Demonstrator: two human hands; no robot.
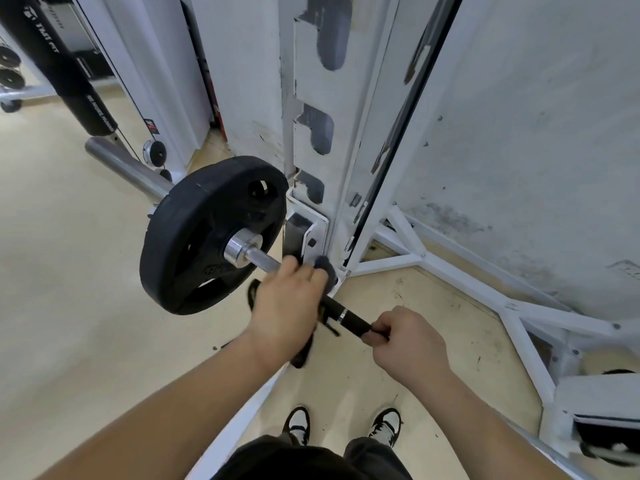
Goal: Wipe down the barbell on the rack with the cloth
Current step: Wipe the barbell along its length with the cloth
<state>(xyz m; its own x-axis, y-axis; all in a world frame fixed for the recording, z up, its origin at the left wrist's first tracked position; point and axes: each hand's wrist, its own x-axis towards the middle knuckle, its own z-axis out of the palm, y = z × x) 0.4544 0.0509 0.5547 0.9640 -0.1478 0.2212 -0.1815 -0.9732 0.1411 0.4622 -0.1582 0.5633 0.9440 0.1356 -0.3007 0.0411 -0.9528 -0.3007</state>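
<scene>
Hands close on a loaded barbell [258, 258] set low in a white rack [311, 109] at the centre of the frame, as a person bends over the bar to clean it. The left hand [287, 303], just below centre, curls its fingers round a dark cloth [325, 264] wrapped over the steel shaft, and a loose tail of fabric hangs beneath the wrist. The right hand [410, 341], to the lower right of it, grips the bar's black section [353, 320] with fingers fully wrapped, apparently to steady it. The bar runs from the upper left of the frame through a black weight plate [207, 237] and a bright collar [242, 251], then down to both hands beside the rack. A good stroke would likely call for firm, even pressure all the way round the shaft. The cloth hand should slide along the bar's length while twisting so the underside is not missed, and the other hand should keep the bar from rolling. The short stretch between the collar and the rack looks the easiest to skip, and the dangling tail could snag there.
</scene>
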